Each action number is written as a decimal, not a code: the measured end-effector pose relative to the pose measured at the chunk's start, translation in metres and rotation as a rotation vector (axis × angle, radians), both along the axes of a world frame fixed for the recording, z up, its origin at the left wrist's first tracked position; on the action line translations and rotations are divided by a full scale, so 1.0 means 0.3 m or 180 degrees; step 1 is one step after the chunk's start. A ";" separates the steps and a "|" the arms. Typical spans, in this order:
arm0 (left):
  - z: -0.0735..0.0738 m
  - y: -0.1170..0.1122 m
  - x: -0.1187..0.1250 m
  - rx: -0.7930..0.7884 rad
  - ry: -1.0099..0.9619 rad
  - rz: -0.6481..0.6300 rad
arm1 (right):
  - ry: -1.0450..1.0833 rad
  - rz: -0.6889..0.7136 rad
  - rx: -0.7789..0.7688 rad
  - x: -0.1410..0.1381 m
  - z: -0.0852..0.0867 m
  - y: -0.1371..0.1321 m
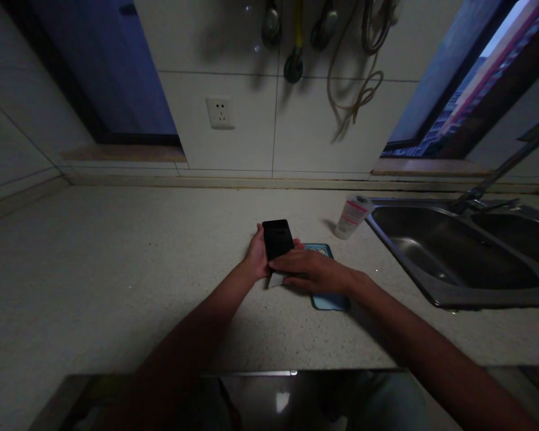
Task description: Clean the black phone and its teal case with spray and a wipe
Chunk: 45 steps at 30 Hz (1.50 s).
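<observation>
A black smartphone (277, 238) rests in my left hand (257, 254), whose fingers curl round its edges and show on the far side. My right hand (312, 268) lies across the phone's lower part, its fingers bent over a thin white tissue (276, 279). One corner of that tissue sticks out beneath the fingers; the rest is hidden. Under my right hand and wrist, a light blue phone case (330, 301) lies on the countertop, partly covered, with camera cutouts visible at its top end.
On the pale speckled countertop (117, 251), a clear plastic cup (353, 216) with pink print stands near a steel double sink (424, 296). A faucet (476, 194) rises behind the sink. The wall carries a socket (220, 112) and a hanging cord (362, 99).
</observation>
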<state>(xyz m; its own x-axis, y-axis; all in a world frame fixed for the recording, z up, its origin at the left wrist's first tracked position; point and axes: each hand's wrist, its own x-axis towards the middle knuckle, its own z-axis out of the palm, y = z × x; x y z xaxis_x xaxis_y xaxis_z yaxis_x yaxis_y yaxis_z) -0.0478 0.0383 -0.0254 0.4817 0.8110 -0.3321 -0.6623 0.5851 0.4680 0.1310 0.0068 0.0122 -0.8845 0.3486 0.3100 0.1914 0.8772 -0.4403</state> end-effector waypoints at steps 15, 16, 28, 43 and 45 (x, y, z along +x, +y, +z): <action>0.022 -0.007 -0.004 -0.0137 0.0028 -0.0012 | 0.0176 -0.0398 0.0045 0.089 0.022 0.088; 0.027 -0.010 -0.002 -0.0131 0.0092 -0.0034 | 0.0273 -0.0416 0.0027 0.088 0.014 0.094; 0.018 -0.025 0.007 0.0151 -0.0032 -0.0401 | 0.1534 -0.1996 -0.0032 0.065 -0.060 0.151; 0.049 -0.054 0.025 0.0080 0.0132 -0.0191 | 0.0787 -0.1733 0.0809 -0.053 -0.078 0.139; 0.054 -0.061 0.035 0.0091 0.0105 -0.0115 | 0.0616 -0.1630 0.0922 -0.062 -0.072 0.138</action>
